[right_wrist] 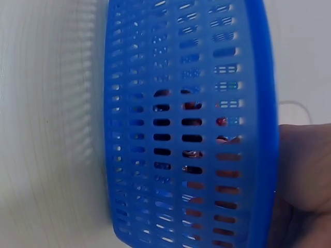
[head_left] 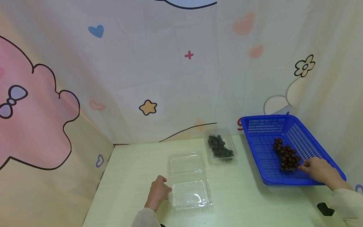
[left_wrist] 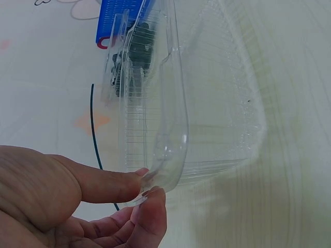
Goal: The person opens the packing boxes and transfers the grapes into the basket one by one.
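Observation:
A clear plastic clamshell box (head_left: 189, 193) lies unfolded on the table, its two halves side by side. My left hand (head_left: 158, 191) pinches the box's rim between thumb and fingertips, close up in the left wrist view (left_wrist: 116, 199). At the right, a bunch of dark reddish grapes (head_left: 286, 155) lies in a blue plastic basket (head_left: 256, 157). My right hand (head_left: 319, 170) reaches over the basket's near rim, fingertips together at the near end of the bunch. From the right wrist, the basket wall (right_wrist: 181, 124) hides most of the fingers and grapes.
Behind the open box stands another clear box (head_left: 221, 146) holding dark grapes, up against the patterned curtain (head_left: 170, 78). A small black object (head_left: 325, 209) shows beside the right sleeve, at the table's near right.

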### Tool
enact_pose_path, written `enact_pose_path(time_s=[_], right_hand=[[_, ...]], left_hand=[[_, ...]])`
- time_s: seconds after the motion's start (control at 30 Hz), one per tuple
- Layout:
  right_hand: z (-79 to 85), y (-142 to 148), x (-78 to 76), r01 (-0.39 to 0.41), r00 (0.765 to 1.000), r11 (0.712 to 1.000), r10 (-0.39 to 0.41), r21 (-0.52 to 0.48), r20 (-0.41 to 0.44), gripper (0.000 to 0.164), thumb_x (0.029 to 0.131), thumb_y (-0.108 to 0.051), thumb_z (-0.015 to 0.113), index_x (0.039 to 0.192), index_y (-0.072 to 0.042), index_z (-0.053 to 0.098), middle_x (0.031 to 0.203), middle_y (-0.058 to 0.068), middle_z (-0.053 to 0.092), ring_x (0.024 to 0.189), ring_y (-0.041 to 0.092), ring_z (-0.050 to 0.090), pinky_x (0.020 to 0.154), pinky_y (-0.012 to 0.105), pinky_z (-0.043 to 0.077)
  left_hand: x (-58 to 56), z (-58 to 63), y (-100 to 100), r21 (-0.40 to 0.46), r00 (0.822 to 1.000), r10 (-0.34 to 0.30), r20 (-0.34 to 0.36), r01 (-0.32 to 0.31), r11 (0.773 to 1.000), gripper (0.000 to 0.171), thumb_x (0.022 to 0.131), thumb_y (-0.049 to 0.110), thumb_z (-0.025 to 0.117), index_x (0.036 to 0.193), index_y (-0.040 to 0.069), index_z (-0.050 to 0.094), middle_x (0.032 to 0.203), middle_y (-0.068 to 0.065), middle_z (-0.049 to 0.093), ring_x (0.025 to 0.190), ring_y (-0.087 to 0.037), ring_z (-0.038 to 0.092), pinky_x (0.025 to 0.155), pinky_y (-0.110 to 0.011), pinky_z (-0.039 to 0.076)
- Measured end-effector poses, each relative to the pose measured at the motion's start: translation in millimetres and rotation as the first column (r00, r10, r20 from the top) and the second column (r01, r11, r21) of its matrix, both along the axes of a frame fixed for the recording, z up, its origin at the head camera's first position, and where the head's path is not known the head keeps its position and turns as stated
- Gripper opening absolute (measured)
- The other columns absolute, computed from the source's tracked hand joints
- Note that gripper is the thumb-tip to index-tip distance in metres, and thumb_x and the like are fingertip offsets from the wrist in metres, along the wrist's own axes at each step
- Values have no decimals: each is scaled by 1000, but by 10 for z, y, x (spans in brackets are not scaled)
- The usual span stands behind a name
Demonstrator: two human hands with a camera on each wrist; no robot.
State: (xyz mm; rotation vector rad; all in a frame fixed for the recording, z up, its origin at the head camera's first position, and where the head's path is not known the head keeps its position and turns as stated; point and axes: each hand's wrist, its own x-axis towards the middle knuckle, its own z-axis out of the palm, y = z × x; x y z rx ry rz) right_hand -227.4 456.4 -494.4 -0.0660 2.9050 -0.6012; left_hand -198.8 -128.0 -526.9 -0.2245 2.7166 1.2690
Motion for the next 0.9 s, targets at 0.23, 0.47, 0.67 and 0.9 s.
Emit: enact_pose_path(time_s=[0.23,0.47,0.67,0.9], right_hand=[[65,-108,68,-13,1000,1000,13,-6,7,24,104,-15,60,90,2,70,66,-2,48,62,18,44,56,36,36],[123,-223,113,-30,999,999,30,22,-23,25,101,-12,64,106,12,70,91,19,71,78,30,65,66,51,55],[131,-353,175,-10,996,1000,12,26,-91,25,99,-13,66,107,11,68,94,24,71,79,35,66,64,52,53],[181,-570,276,28,980,999,-19,43,-196,29,96,-13,69,109,12,68,98,30,69,82,45,66,64,56,53]], left_hand=[[0,7,-7,6,1000,-8,-9,8,1000,34,90,-5,69,118,-11,53,90,-16,67,60,-18,63,61,-36,54],[8,-2,-3,1,1000,-9,-12,9,1000,34,90,-4,70,119,-11,53,90,-17,68,60,-18,63,61,-37,54],[9,0,7,-6,1000,0,-4,0,1000,33,91,-4,70,118,-10,53,90,-16,67,59,-19,63,62,-37,54],[6,4,4,-1,1000,-4,-5,4,1000,33,91,-4,70,119,-10,53,92,-17,67,59,-19,63,61,-37,54]])
